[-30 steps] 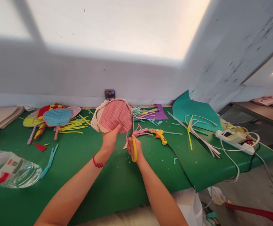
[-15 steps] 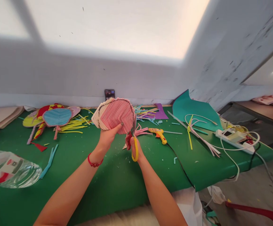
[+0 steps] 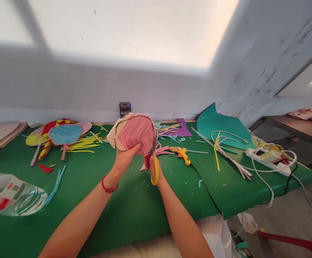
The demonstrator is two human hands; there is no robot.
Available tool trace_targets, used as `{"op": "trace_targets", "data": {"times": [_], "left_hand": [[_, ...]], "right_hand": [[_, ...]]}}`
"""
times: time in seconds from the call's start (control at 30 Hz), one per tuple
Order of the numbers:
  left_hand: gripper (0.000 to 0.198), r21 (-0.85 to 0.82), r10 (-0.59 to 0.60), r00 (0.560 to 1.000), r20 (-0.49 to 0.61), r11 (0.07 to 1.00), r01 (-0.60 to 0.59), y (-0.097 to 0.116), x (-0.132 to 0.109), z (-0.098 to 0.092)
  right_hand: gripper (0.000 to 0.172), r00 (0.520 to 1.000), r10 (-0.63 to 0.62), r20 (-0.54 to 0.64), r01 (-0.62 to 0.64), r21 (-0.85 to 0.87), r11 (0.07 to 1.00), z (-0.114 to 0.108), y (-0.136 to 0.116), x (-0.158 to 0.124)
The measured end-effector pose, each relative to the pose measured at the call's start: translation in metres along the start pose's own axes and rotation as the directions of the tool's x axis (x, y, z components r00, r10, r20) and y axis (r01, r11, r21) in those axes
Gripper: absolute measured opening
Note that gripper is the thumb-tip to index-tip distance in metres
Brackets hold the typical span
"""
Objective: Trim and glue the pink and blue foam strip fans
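My left hand (image 3: 125,157) grips a pink and cream panel of ribbed strips (image 3: 138,130) by its lower edge, thumb on top. A dark drawn line curves along the panel near its border. My right hand (image 3: 156,168) is closed around scissors (image 3: 155,175) with yellow and red handles. Their blades stand upright against the panel's right edge, partly hidden. Pink strips (image 3: 164,149) lie just behind the scissors on the green table (image 3: 134,211). A small pale scrap (image 3: 142,167) shows beneath the handles.
A yellow glue gun (image 3: 183,156) lies to the right, its black cord running off the front edge. Farther right are a teal sheet (image 3: 223,125) and a white power strip (image 3: 269,161). On the left are finished-looking colourful flat shapes (image 3: 66,133), yellow strips (image 3: 83,143) and a clear bottle (image 3: 16,195).
The panel has shifted slightly right and down and turned a little in my left hand. The scissors stay at its right edge, with their handles drawn closer together.
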State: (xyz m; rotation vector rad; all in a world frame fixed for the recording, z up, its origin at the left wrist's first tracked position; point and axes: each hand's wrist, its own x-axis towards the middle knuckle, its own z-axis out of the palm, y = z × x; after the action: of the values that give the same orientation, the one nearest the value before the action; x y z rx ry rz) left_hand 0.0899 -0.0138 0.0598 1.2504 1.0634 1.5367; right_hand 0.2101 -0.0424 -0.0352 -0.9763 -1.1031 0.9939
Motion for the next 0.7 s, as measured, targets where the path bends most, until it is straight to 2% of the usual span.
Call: {"op": "trace_targets", "data": {"times": [0.1, 0.33, 0.5, 0.7], "left_hand": [[0.065, 0.007, -0.001, 1.000, -0.005, 1.000, 0.002, -0.002, 0.001, 0.000], [0.067, -0.004, -0.007, 1.000, -0.018, 1.000, 0.007, -0.001, 0.004, -0.003], [0.065, -0.029, 0.011, 1.000, -0.001, 1.000, -0.011, -0.003, 0.004, -0.002], [0.065, -0.019, -0.012, 1.000, -0.004, 1.000, 0.012, -0.003, 0.004, -0.002]], "right_hand": [[0.052, 1.000, -0.015, -0.001, 0.015, 0.006, 1.000, 0.001, -0.005, -0.001], [0.058, 0.998, 0.061, -0.020, -0.060, 0.006, 0.998, 0.001, -0.013, -0.002], [0.056, 0.989, 0.110, -0.094, -0.111, 0.002, 0.994, 0.003, -0.016, -0.005], [0.055, 0.986, 0.147, -0.081, -0.144, 0.042, 0.989, 0.005, -0.018, -0.006]]}}
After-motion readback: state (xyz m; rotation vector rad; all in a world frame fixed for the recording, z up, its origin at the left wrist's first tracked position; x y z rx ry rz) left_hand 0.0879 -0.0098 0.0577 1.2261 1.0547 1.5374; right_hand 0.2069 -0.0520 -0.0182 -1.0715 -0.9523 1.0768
